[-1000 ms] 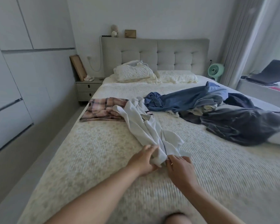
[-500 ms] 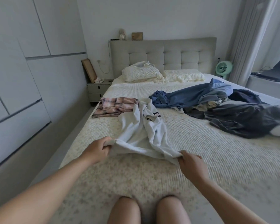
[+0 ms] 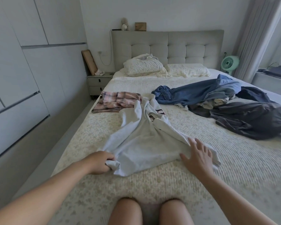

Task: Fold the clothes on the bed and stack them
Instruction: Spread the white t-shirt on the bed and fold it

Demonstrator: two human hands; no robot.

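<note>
White shirt (image 3: 141, 143) sprawls mid-frame on the bed (image 3: 234, 168), left hand (image 3: 99, 162) bunching its lower-left corner in a tight grip, right hand (image 3: 199, 155) spread flat on its lower-right edge.

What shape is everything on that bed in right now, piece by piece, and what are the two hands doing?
White shirt: spread out, still creased, unfolded.
Plaid garment: folded, flat near the bed's edge.
Blue garment: crumpled, unfolded.
Dark garment: crumpled, unfolded.
Left hand: grips the shirt's near corner.
Right hand: fingers spread, flat on the shirt.
</note>
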